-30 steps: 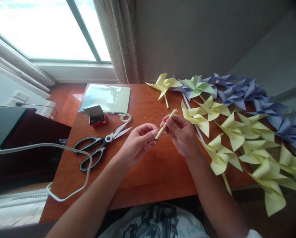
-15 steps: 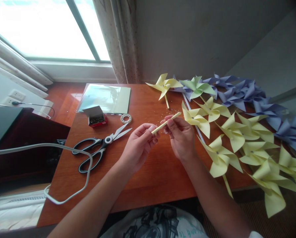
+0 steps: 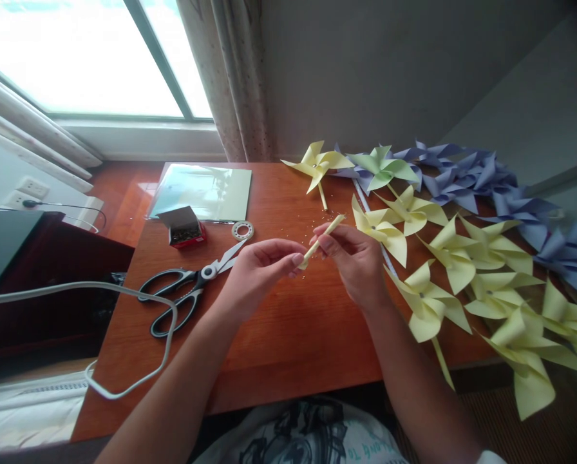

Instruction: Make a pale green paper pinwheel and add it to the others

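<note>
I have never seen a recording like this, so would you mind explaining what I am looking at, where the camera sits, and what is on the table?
There is no machine here: a person works with two bare hands, and the camera sits on their head, looking forward and down. That is why the arms come in from the bottom edge.

The left hand and the right hand both pinch a thin pale yellow paper stick, held just above the wooden table.

On the table's left side lie black-handled scissors, a small open box of dark pins, a small tape roll and a glossy sheet. A white cable loops over the left edge.

To the right, finished paper pinwheels crowd the table: yellow ones nearer, purple ones along the wall, and a green one.
</note>
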The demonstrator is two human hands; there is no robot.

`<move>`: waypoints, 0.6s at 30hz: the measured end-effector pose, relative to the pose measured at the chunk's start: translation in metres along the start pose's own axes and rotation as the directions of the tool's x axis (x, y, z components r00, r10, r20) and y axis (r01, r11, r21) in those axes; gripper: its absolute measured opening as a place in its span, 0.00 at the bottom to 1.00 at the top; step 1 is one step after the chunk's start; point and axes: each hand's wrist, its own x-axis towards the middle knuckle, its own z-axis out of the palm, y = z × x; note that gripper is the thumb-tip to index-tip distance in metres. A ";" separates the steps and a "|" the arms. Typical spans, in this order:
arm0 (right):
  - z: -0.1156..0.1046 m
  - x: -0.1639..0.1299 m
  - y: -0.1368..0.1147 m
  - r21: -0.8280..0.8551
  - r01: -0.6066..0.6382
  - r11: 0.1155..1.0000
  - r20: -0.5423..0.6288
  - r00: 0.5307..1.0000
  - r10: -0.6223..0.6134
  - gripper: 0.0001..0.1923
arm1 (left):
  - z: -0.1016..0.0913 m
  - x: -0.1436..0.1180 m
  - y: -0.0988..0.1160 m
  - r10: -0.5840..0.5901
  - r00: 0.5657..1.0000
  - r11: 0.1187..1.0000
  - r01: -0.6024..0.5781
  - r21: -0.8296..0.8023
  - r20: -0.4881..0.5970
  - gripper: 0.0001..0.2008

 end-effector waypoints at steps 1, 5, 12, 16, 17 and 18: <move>-0.002 0.000 -0.002 -0.035 0.003 0.999 0.043 0.999 -0.001 0.06 | -0.001 0.000 0.000 -0.007 1.000 0.999 0.006 0.039 0.024 0.08; -0.007 -0.001 -0.009 -0.119 0.034 0.992 0.241 0.971 -0.004 0.07 | -0.007 0.003 -0.003 -0.094 0.986 0.989 0.077 0.124 0.137 0.10; -0.006 0.000 -0.011 -0.246 0.265 0.932 0.400 0.904 -0.152 0.11 | -0.010 0.006 -0.011 -0.056 0.965 0.941 -0.035 0.336 0.258 0.09; -0.003 -0.001 -0.006 -0.317 0.360 0.877 0.360 0.901 -0.240 0.08 | -0.006 0.007 -0.014 0.144 0.971 0.754 -0.231 0.614 0.189 0.06; -0.003 -0.001 -0.004 -0.334 0.382 0.862 0.351 0.899 -0.262 0.07 | -0.005 0.008 -0.014 0.190 0.965 0.703 -0.263 0.661 0.181 0.06; -0.002 -0.001 -0.002 -0.354 0.405 0.843 0.343 0.895 -0.286 0.05 | -0.004 0.008 -0.015 0.227 0.958 0.663 -0.284 0.692 0.176 0.06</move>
